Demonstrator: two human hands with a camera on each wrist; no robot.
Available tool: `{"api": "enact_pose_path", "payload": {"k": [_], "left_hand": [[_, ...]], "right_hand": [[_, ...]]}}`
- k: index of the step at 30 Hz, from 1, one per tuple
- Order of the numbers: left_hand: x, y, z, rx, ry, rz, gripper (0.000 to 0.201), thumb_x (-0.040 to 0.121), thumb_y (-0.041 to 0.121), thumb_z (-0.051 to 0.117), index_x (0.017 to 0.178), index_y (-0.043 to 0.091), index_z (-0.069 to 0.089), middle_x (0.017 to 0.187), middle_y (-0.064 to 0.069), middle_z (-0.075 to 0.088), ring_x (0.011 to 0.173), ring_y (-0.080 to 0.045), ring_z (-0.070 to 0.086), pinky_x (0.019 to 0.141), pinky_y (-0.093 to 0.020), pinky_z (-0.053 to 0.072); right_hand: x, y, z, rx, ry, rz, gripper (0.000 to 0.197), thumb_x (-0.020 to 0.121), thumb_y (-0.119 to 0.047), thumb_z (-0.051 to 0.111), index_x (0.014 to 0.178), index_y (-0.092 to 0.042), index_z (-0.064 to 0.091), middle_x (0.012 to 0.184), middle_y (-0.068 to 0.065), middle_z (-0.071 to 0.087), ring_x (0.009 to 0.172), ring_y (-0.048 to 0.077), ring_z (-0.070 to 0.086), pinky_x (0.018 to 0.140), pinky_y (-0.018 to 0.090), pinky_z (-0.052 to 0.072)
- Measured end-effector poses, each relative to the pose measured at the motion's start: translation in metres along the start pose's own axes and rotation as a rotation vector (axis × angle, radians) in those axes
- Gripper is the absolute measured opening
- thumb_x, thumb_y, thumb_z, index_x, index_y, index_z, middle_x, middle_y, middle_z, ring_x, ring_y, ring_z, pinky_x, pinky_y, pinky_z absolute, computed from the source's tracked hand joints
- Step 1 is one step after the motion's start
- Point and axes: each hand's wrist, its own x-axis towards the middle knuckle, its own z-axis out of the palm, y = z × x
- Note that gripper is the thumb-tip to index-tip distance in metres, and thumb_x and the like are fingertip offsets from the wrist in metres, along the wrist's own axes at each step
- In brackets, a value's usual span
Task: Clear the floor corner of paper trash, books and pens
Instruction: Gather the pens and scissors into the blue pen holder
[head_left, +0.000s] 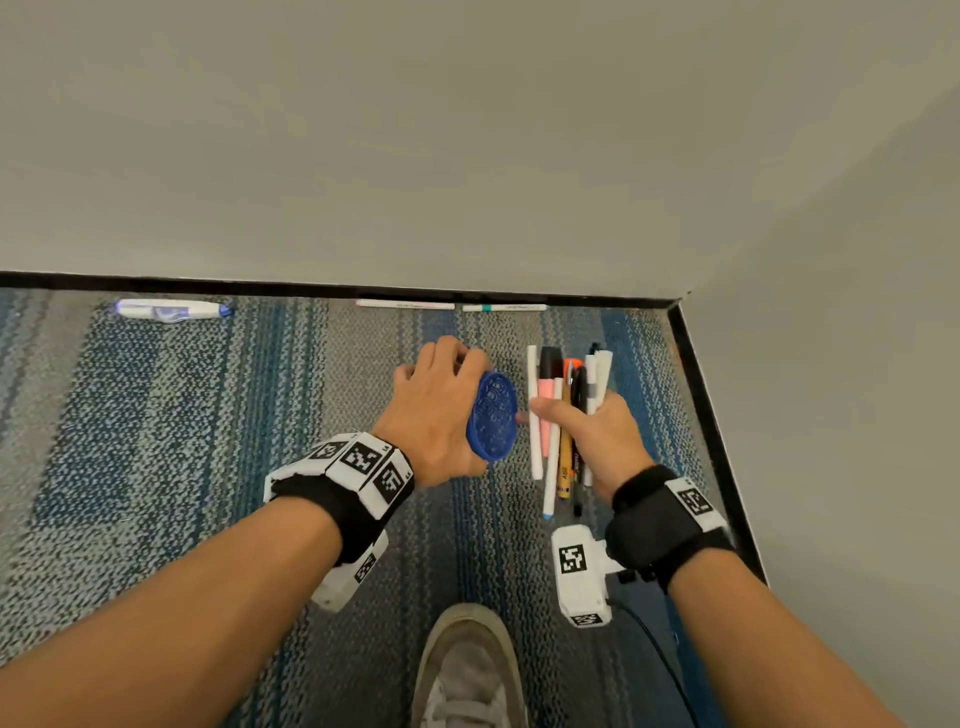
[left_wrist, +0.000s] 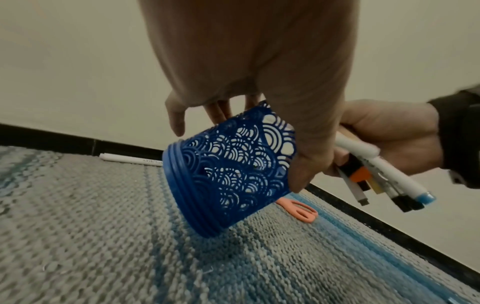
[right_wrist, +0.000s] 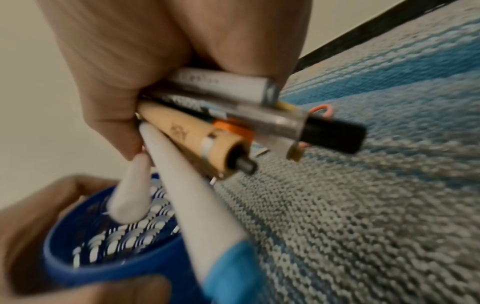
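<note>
Left hand (head_left: 434, 410) wrapped round tilted blue pen cup (left_wrist: 226, 170), right hand (head_left: 602, 436) fisting pen bundle (head_left: 563, 415) near carpet's right corner. Bundle's fat, could jam rim, spill; pens (head_left: 405, 304) wait at far edge.

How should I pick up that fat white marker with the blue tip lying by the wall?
Pinch the white marker around the middle of its barrel, coming straight down from above. It lies flat on the carpet, parallel to the black baseboard, so fingers fit on the near and far sides of its thick body.
</note>
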Motion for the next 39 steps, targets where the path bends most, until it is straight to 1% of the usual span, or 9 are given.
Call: {"api": "enact_pose_path", "payload": {"k": [4,7,12,16,20,24,28,33,39], "left_hand": [[-0.003,-0.001,-0.013,-0.073,-0.008,-0.073,0.08,0.061,0.052,0.075,0.123,0.021,0.036,0.119,-0.003,0.046,0.113,-0.027,0.047,0.103,-0.059,0.033],[-0.007,-0.01,-0.026,-0.08,0.01,-0.13,0.08,0.062,0.048,0.076,0.125,0.021,0.036,0.12,-0.002,0.05,0.111,-0.028,0.05,0.099,-0.058,0.037],[-0.015,-0.025,-0.032,-0.075,-0.01,-0.121,0.08,0.063,0.044,0.078,0.128,0.025,0.035,0.125,0.003,0.048,0.114,-0.024,0.048,0.099,-0.062,0.036],[-0.02,-0.023,-0.031,-0.04,-0.046,-0.106,0.075,0.065,0.047,0.076,0.124,0.023,0.037,0.121,0.003,0.051,0.11,-0.023,0.05,0.095,-0.056,0.041],[-0.019,-0.017,-0.03,-0.047,-0.084,-0.102,0.078,0.062,0.042,0.079,0.123,0.02,0.036,0.12,0.001,0.052,0.108,-0.023,0.049,0.095,-0.058,0.041],[-0.019,-0.021,-0.025,-0.179,-0.062,-0.116,0.079,0.054,0.037,0.085,0.115,0.019,0.037,0.11,0.001,0.052,0.096,-0.022,0.051,0.086,-0.051,0.048],[-0.021,-0.026,-0.021,-0.324,-0.022,-0.138,0.082,0.049,0.032,0.088,0.112,0.017,0.039,0.103,0.002,0.055,0.087,-0.02,0.056,0.079,-0.042,0.052],[-0.029,-0.04,-0.019,-0.43,0.006,-0.141,0.085,0.045,0.039,0.086,0.113,0.018,0.04,0.101,0.0,0.061,0.086,-0.021,0.061,0.077,-0.042,0.053],[-0.035,-0.065,-0.026,-0.511,0.091,-0.229,0.075,0.057,0.024,0.089,0.112,0.018,0.038,0.099,0.0,0.061,0.085,-0.019,0.063,0.071,-0.033,0.05]], "right_hand": [[-0.006,-0.016,0.024,0.066,-0.086,-0.032,0.015,0.081,0.0,0.07,0.094,-0.007,0.068,0.08,0.002,0.075,0.072,0.013,0.073,0.062,0.02,0.056],[-0.005,-0.02,0.028,0.06,-0.129,-0.024,0.021,0.077,0.001,0.073,0.094,-0.011,0.069,0.078,-0.001,0.074,0.071,0.01,0.071,0.062,0.02,0.054],[0.001,-0.038,0.041,-0.588,-0.343,-0.138,0.025,0.07,-0.003,0.076,0.069,-0.019,0.057,0.053,-0.012,0.058,0.05,0.0,0.052,0.053,0.019,0.041],[0.001,-0.052,0.063,-1.269,-0.376,-0.359,0.034,0.072,-0.026,0.075,0.101,-0.015,0.063,0.092,0.006,0.07,0.084,0.024,0.066,0.066,0.023,0.044],[-0.001,-0.053,0.081,-1.51,-0.392,-0.431,0.039,0.082,-0.022,0.066,0.118,-0.009,0.057,0.112,0.012,0.065,0.097,0.03,0.066,0.081,0.036,0.053],[-0.012,-0.056,0.091,-1.706,-0.374,-0.546,0.041,0.093,-0.011,0.05,0.131,-0.002,0.041,0.125,0.016,0.049,0.109,0.029,0.058,0.085,0.035,0.05],[-0.026,-0.056,0.093,-1.795,-0.324,-0.759,0.034,0.091,-0.002,0.041,0.124,0.002,0.041,0.118,0.018,0.046,0.106,0.029,0.051,0.087,0.036,0.045],[-0.038,-0.048,0.09,-1.744,-0.185,-1.018,0.037,0.077,-0.011,0.04,0.108,-0.007,0.059,0.102,0.01,0.055,0.096,0.028,0.055,0.103,0.056,0.037],[-0.023,-0.056,0.086,-1.588,-0.099,-1.089,0.087,0.05,-0.022,0.08,0.13,-0.014,0.046,0.13,0.012,0.05,0.116,0.031,0.051,0.105,0.059,0.032]]}}
